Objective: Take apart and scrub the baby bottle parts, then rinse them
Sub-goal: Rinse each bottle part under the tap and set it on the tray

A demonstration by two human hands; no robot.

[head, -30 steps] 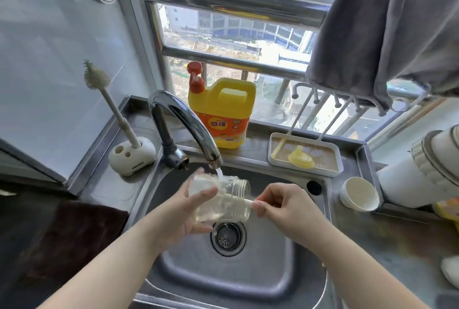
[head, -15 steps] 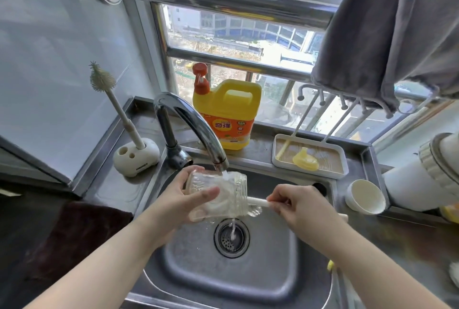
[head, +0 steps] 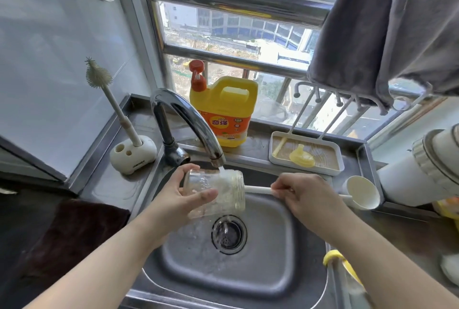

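Clear bottle body (head: 218, 190) on its side over the sink (head: 260, 281), under the running tap (head: 196, 124) — gripped in left hand (head: 173, 194), fingers and thumb curled round it. White brush handle (head: 258, 189) poking from the bottle mouth — pinched by right hand (head: 305, 194). Yellow nipple (head: 301, 157) in tray (head: 337, 159) behind.

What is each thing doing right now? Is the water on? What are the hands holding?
Faucet: on, water running.
Bottle: on its side under the stream, brush inside.
Left hand: grips the bottle.
Right hand: holds the brush handle.
Sink: wet, water draining.
Yellow nipple: off the bottle, lying in the tray.
Spare brush: upright in its stand.
Soap jug: upright.
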